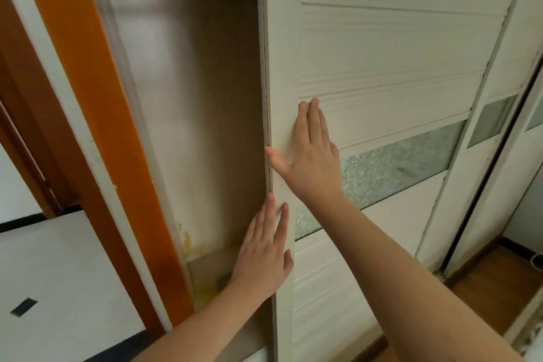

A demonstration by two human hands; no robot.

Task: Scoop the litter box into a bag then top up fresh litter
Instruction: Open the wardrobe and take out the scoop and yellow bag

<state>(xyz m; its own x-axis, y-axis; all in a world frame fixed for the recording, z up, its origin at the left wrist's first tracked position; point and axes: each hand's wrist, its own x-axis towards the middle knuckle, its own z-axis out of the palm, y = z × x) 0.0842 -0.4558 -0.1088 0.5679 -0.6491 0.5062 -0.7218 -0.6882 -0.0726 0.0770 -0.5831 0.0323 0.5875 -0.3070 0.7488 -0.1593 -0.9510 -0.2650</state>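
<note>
We find both hands flat against the white sliding door (382, 68), fingers straight: right hand (311, 156) at its leading edge, left hand (266, 253) lower, gripping nothing. No litter box, bag or litter is in view; we judge scooping and topping up not begun. The wardrobe opening (191, 126) beside the edge gives room.

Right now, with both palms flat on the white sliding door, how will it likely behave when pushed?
The sliding door probably stays rigid and glides sideways; another panel overlaps it. It looks heavy, since the left hand and right hand both press it. Its frosted glass strip may be fragile.
</note>
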